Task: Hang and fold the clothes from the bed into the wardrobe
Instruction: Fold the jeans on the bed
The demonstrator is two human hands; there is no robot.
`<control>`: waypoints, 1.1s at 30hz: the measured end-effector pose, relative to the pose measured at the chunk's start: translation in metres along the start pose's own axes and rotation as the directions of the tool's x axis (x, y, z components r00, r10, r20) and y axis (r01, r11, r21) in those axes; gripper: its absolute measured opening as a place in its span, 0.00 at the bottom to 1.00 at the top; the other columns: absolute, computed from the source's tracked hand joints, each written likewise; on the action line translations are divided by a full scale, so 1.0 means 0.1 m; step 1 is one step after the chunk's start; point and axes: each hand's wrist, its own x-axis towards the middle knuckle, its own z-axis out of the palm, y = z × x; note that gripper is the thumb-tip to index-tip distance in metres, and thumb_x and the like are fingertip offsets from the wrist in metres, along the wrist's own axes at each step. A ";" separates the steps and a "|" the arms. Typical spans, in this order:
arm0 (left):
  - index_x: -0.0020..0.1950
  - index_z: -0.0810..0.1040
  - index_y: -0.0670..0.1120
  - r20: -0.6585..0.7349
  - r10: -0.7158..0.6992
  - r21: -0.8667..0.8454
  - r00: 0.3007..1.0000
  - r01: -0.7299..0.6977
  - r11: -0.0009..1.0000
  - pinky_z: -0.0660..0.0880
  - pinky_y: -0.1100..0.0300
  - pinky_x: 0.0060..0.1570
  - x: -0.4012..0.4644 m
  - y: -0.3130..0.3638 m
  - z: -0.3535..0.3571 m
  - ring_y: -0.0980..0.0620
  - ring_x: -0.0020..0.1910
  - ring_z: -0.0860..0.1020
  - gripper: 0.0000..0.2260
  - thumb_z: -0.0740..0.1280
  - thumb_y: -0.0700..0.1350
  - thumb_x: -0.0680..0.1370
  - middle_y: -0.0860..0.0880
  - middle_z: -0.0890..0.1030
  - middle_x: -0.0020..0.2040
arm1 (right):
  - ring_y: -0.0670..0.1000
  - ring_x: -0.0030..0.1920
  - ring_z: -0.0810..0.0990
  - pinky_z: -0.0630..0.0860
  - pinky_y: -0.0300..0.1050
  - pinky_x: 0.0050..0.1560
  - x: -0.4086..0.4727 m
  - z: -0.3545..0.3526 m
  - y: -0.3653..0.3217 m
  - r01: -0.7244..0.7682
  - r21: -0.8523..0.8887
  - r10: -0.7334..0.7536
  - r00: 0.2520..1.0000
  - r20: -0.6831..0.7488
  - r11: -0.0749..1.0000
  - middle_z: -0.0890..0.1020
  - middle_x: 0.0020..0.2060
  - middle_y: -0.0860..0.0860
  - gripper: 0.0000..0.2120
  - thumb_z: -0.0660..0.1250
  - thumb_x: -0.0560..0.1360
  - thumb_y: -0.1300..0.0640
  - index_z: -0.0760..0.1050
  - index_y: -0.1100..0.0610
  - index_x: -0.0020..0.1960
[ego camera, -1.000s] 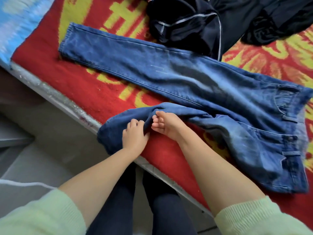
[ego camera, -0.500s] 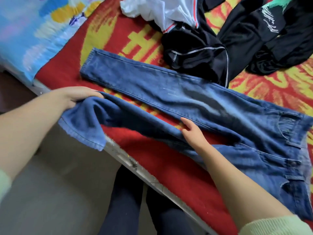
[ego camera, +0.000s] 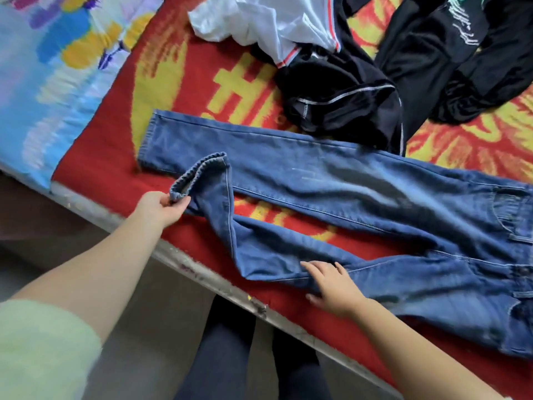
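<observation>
Lifting near jeans (ego camera: 331, 180) cuff farther inward, left hand (ego camera: 160, 207) grip unchanged.

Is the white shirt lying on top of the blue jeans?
No, the white shirt lies crumpled far up the bed on the black clothes, well apart from the jeans.

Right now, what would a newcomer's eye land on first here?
The blue jeans sprawled across the red and yellow blanket, one leg flat, the nearer one kinked. The left hand pinches that leg's hem while the right hand lies flat on it. Behind lie black clothes and a white garment.
</observation>
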 end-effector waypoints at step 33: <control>0.54 0.75 0.41 0.018 0.477 0.704 0.879 -0.350 0.618 0.71 0.55 0.49 1.10 1.03 -0.10 0.45 0.50 0.78 0.16 0.71 0.50 0.74 0.44 0.81 0.47 | 0.59 0.63 0.72 0.65 0.56 0.66 2.22 -1.66 0.02 -0.509 0.117 0.515 0.784 -0.346 0.853 0.75 0.62 0.57 0.17 0.61 0.78 0.51 0.70 0.54 0.65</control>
